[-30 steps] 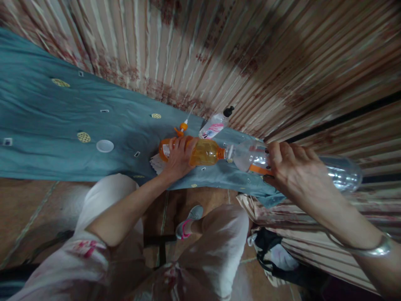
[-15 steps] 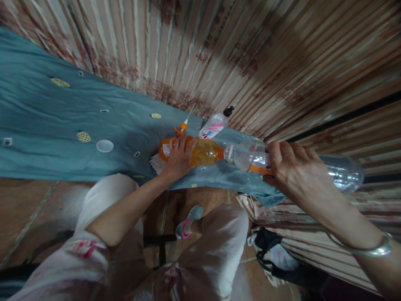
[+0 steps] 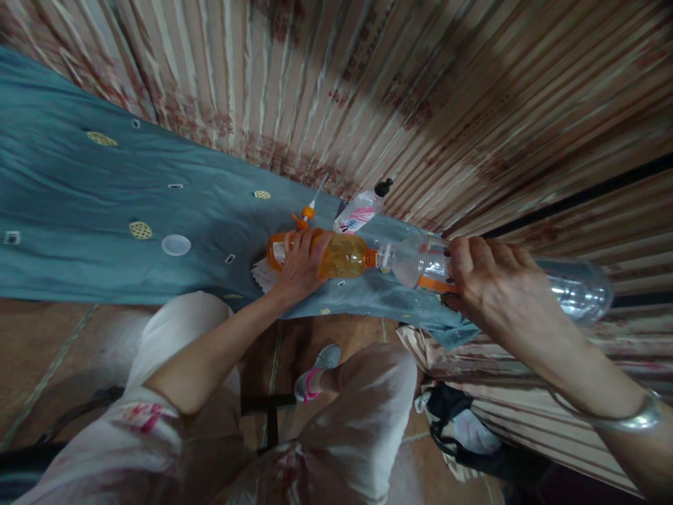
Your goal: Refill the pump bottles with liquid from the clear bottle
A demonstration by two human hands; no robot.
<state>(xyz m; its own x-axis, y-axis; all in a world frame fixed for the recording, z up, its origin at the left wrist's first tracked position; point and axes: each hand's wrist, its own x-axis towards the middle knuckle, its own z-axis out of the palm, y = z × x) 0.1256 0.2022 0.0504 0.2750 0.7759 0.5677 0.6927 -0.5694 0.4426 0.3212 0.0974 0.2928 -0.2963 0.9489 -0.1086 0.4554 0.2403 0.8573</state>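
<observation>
Over the blue cloth (image 3: 105, 203), left hand (image 3: 299, 263) grips orange bottle (image 3: 344, 256); right hand (image 3: 491, 287) grips clear bottle (image 3: 420, 261).

Left of the orange bottle (image 3: 336, 256) the surface (image 3: 78, 203) lies open, save a white lid (image 3: 176, 245). Behind it, a syringe (image 3: 308, 210) and small bottle (image 3: 362, 209) crowd the curtain (image 3: 420, 84).
</observation>
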